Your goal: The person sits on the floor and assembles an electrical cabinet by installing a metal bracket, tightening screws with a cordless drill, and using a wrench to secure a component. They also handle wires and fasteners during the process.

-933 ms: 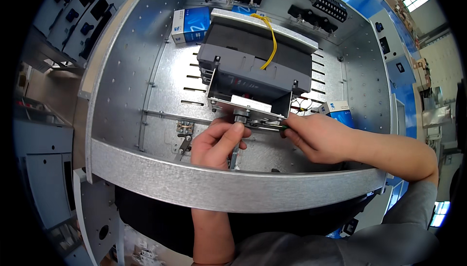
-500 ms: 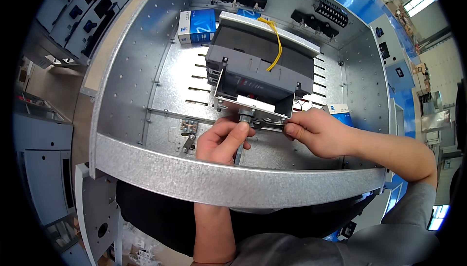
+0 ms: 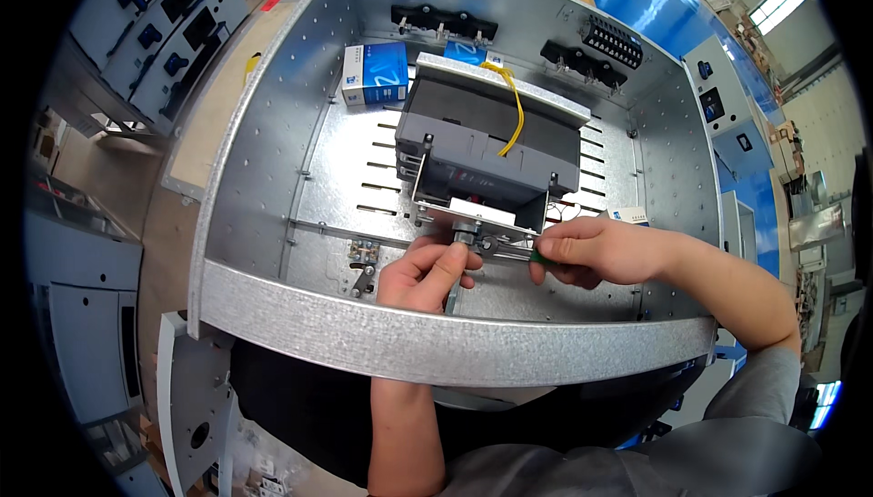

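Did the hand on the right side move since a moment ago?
No, hardly: the right hand stays at the near right corner of the grey device, just right of the left hand, pinching a green-handled tool.

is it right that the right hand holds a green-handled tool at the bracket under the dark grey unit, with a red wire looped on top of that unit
Not quite: the wire looped on top of the dark grey unit is yellow, not red, as the head view shows. The rest stands: the right hand holds a green-handled tool at the bracket under that unit.
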`<act>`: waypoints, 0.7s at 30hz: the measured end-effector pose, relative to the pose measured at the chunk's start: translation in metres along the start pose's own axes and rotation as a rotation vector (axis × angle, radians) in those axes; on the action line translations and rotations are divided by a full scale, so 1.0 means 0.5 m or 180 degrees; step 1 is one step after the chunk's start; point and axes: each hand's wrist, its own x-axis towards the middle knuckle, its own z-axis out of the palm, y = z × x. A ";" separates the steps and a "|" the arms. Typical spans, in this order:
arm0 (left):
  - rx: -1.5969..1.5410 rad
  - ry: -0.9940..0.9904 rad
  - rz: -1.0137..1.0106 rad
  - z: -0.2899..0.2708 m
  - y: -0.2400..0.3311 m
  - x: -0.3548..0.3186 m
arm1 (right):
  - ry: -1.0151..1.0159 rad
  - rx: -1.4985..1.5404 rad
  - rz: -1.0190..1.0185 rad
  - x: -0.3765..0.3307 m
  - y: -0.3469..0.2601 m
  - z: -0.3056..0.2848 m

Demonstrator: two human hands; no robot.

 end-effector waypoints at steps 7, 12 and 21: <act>0.0079 -0.0032 0.0019 -0.001 -0.002 0.001 | -0.0250 -0.0483 -0.0164 0.008 0.031 -0.037; -0.0045 -0.0087 -0.0054 -0.004 0.000 0.001 | -0.0242 -0.0653 -0.0432 0.008 0.053 -0.016; 0.0078 -0.0133 -0.0027 -0.006 0.001 0.003 | -0.0129 -0.0458 -0.0521 0.041 0.074 0.005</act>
